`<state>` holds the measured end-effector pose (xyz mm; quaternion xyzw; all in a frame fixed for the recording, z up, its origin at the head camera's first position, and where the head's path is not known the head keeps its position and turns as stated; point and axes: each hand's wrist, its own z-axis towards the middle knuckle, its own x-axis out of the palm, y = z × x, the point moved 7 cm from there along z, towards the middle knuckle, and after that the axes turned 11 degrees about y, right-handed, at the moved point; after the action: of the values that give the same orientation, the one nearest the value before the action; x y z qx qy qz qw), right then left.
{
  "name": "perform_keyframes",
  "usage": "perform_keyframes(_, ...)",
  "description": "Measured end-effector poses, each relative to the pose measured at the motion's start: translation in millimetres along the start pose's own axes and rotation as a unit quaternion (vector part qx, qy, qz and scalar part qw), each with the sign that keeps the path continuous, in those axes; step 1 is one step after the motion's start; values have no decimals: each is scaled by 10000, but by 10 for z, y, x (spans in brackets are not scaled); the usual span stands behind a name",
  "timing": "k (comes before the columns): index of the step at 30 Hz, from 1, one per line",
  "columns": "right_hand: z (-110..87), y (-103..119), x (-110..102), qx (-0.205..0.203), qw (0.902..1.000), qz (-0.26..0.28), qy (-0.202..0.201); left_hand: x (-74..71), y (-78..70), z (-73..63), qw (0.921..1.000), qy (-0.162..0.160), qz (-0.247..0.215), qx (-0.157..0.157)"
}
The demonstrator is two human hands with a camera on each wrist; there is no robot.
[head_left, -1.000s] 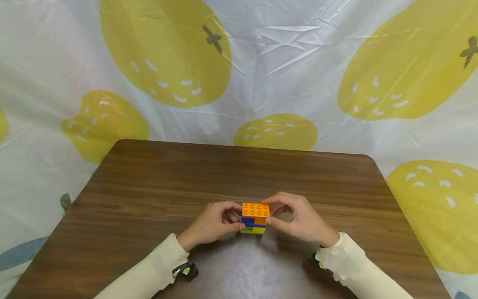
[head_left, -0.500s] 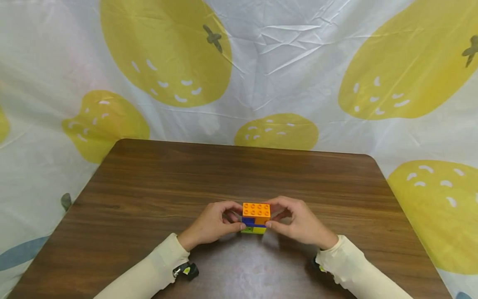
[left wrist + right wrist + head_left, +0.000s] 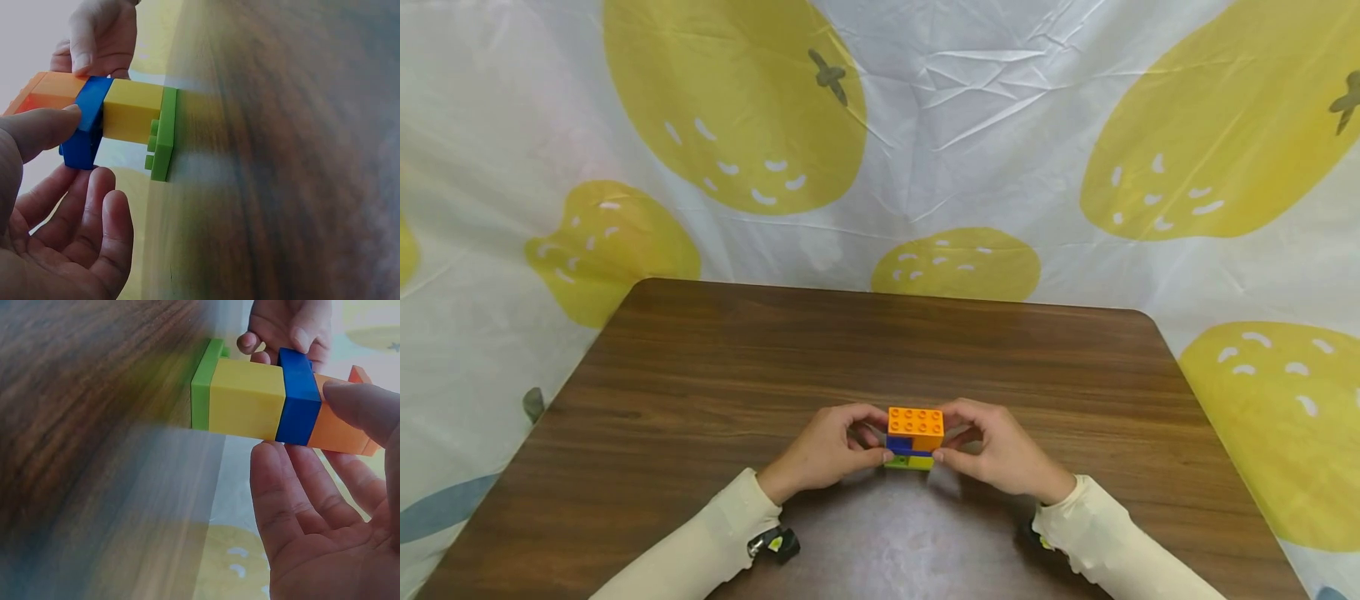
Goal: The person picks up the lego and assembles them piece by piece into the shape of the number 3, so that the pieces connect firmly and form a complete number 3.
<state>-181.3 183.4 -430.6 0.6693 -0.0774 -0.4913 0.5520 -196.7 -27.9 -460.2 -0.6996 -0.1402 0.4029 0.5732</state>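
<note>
A stack of toy building bricks stands upright near the table's middle. From bottom to top come a green plate, a yellow brick, a blue plate, an orange brick and a studded orange plate. My left hand pinches the blue plate between thumb and fingertips. From the other side my right hand grips the stack, its thumb on the orange brick close to the blue plate. Its fingertips lie along the far face by the blue and yellow pieces.
The bricks stand on a brown wood-grain table with rounded far corners. Behind and beside it hangs a white curtain printed with yellow fruit. A small black device sits under the left wrist.
My right hand has slid slightly down and closer along the stack's right side, its thumb now lower. The left hand and the bricks look almost unmoved.
</note>
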Motion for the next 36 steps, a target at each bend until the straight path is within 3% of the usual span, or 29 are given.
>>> perform_keyframes(21,-13,8,-34,-5,9999,-3,-163,-10,9,6,9996,-160,241,64)
perform_keyframes(36,-2,-66,-76,333,9969,214,-679,-3,-39,6,9992,-401,-86,41)
